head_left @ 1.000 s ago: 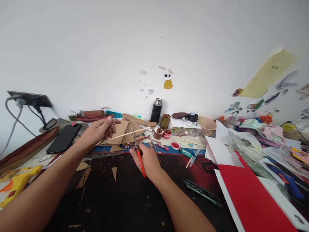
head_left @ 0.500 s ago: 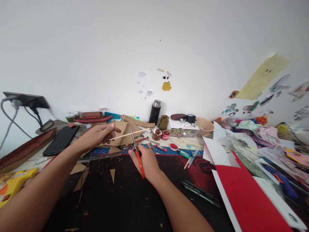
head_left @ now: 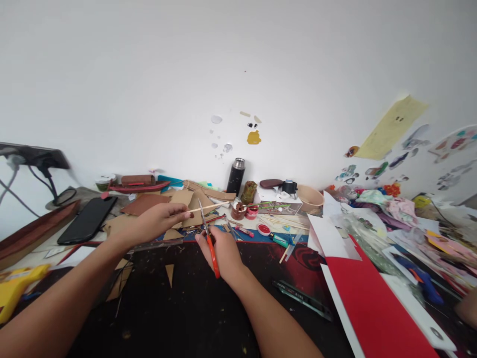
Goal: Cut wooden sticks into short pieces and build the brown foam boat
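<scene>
Thin stick (head_left: 214, 205) near a brown-filled jar (head_left: 238, 213)

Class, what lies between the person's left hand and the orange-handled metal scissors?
Part of the thin, pale, wooden-looking stick: in the head view it runs from the left hand across to the orange-handled metal scissors, with brown cardboard behind.

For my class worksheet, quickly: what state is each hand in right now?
Left hand: closed, holding a thin stick.
Right hand: closed, holding scissors.
</scene>
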The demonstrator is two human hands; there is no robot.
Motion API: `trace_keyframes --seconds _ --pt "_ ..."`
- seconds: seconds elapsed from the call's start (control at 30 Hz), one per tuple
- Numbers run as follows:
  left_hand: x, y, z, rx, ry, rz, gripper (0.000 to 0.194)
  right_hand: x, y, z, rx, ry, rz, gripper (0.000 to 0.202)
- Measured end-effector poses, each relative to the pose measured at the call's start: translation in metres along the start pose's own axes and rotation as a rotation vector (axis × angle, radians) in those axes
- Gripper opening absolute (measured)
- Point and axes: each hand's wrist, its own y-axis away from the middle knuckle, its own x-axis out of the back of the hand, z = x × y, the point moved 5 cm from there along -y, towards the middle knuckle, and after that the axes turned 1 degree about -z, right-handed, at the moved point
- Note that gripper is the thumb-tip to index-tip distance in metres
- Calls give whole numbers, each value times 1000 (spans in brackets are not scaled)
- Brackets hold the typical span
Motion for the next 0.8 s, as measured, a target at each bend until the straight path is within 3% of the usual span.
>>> trace_keyframes --seconds 0.27,0.6,0.8 --pt "-11 -1 1 -17 -60 102 45 3 0 -2 -9 -60 -16 25" --pt "-9 1 6 -65 -381 171 37 0 3 -1 43 -145 -31 35" --pt "-9 2 5 -41 -317 163 42 1 4 -2 59 -53 -30 40"
